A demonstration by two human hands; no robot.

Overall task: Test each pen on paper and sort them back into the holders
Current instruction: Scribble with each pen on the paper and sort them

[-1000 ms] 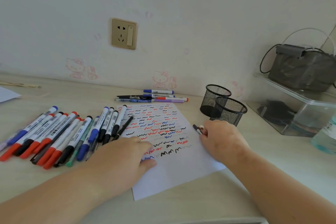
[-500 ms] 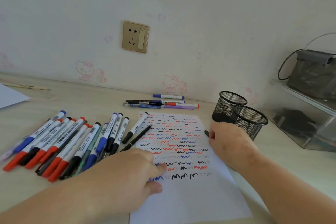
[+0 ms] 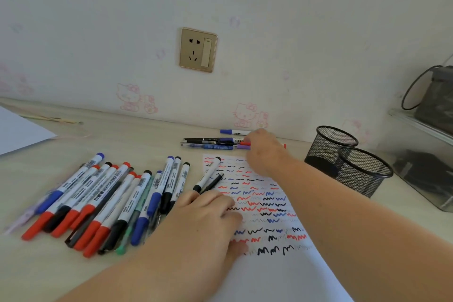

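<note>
A white sheet of paper (image 3: 282,272) covered in red, blue and black squiggles lies in front of me. My left hand (image 3: 206,218) rests flat on its left edge. A pile of several whiteboard markers and pens (image 3: 98,198) lies to the left, and two more pens (image 3: 208,175) lie on the sheet's top left corner. My right hand (image 3: 264,152) reaches over the sheet to a small group of pens (image 3: 210,141) by the wall. Its fingers curl down onto their right ends, and its back hides any grip. Two black mesh holders (image 3: 335,147) (image 3: 365,169) stand to the right with no pens sticking out.
A clear plastic box (image 3: 421,174) with a grey bag (image 3: 438,98) on top stands at the far right, close to the holders. A wall socket (image 3: 198,49) sits above the desk. Another white sheet (image 3: 19,130) and a thin stick (image 3: 49,119) lie at the far left.
My right hand has moved from the paper's right edge, where it held a black-tipped pen, up to the pens by the wall. My left hand stays on the paper.
</note>
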